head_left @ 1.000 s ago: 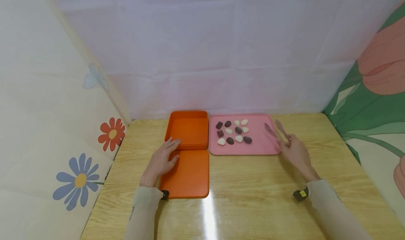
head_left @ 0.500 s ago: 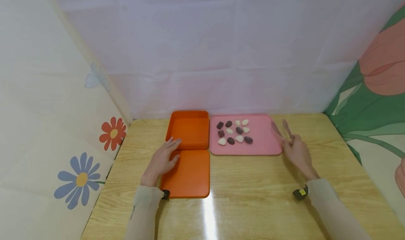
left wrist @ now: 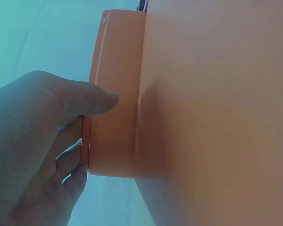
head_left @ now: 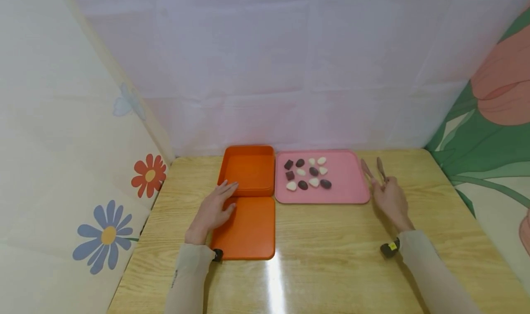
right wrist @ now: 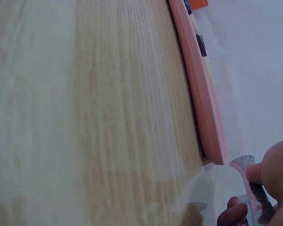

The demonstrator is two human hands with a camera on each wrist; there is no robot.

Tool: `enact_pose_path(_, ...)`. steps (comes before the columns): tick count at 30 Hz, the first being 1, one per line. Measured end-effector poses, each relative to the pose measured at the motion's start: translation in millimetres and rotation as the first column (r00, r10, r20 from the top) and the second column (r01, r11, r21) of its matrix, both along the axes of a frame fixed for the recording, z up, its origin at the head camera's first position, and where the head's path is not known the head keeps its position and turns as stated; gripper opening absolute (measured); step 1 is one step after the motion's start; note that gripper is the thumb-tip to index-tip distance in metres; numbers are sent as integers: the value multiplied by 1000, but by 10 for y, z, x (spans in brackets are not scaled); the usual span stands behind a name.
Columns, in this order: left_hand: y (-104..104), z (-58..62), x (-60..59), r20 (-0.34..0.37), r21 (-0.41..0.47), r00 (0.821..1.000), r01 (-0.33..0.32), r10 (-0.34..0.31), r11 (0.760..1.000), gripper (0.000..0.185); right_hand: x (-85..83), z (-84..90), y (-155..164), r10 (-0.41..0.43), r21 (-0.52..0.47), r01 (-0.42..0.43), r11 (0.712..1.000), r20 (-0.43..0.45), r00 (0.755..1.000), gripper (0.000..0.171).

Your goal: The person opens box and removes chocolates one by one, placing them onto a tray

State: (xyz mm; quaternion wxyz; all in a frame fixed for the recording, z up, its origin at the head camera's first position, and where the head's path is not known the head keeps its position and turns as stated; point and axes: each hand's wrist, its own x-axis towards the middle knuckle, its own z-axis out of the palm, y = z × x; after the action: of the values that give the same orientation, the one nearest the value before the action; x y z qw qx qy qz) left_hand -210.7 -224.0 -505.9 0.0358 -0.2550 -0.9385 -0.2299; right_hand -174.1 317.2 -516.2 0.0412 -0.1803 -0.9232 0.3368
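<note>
Holding the tongs (head_left: 372, 170) steady calls for a light pinch near their joined end, so both tips stay level. They are gripped by the right hand (head_left: 389, 199) just right of the pink tray (head_left: 348, 192), above the table (head_left: 331, 258); their long axis runs away from the person, tips pointing to the far wall. The left hand (head_left: 211, 210) is laid flat, fingers straight, on the orange lid (head_left: 250, 231), fingertips touching the orange box (head_left: 248, 166)

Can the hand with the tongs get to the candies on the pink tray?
Probably yes. The right hand holds the tongs just beside the pink tray, and the candies lie uncovered, with nothing between them and the tongs.
</note>
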Motion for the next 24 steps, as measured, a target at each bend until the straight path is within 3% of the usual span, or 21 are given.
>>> enact_pose_path(8, 6, 19, 9, 4, 5, 1000, -4, 4, 1000, 64, -81, -32, 28, -44, -5, 44, 999, 44, 998, 82)
enact_pose_path(24, 9, 26, 21, 21, -7, 1000, -14, 14, 1000, 65, -160, -54, 57, -34, 70, 27, 997, 100, 994, 76)
